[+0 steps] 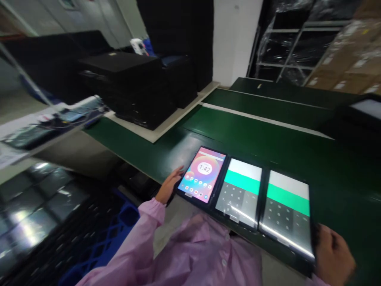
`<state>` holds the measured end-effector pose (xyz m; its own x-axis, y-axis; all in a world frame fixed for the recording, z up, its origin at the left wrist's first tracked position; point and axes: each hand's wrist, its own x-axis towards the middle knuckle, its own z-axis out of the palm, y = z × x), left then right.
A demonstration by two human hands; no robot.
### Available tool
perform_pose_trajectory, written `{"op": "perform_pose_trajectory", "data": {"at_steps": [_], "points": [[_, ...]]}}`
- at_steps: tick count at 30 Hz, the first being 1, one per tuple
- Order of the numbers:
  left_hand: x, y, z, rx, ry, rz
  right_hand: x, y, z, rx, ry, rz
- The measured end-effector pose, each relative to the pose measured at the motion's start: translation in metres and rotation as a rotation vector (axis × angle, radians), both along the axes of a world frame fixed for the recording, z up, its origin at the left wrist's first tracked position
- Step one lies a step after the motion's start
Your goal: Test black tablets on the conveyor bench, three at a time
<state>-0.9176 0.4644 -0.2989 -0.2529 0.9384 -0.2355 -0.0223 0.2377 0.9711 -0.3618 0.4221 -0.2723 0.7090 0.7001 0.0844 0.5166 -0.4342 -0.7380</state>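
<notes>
Three lit tablets lie side by side in a dark tray [297, 260] in front of me, at the near edge of the green table. The left tablet [204, 172] shows a colourful home screen with a clock. Calculator screens with a green band fill the middle tablet [239, 192] and the right tablet [286, 212]. My left hand [169, 186] is closed around the tray's left end, beside the home-screen tablet. At the opposite end my right hand [335, 252] grips the tray with bent fingers. Its fingertips are partly hidden and dim.
A tall stack of black trays [127, 87] stands on a pale board [154, 135] at the far left. The green table [238, 123] has a white strip across it. Blue crates [98, 242] with dark panels are low left. Wrapped cartons [351, 55] stand behind.
</notes>
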Motion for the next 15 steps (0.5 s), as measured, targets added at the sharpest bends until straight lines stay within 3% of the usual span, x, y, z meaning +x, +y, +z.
{"op": "perform_pose_trajectory", "data": {"at_steps": [6, 12, 15], "points": [[0.013, 0.003, 0.019, 0.014, 0.187, 0.108, -0.013, 0.001, 0.01, 0.12, 0.08, 0.02], [0.016, 0.02, 0.038, -0.093, 0.125, 0.183, -0.002, 0.01, 0.008, 0.102, 0.151, 0.154], [0.018, 0.034, 0.044, -0.093, 0.225, 0.206, -0.003, 0.026, 0.013, 0.073, 0.153, 0.223]]}}
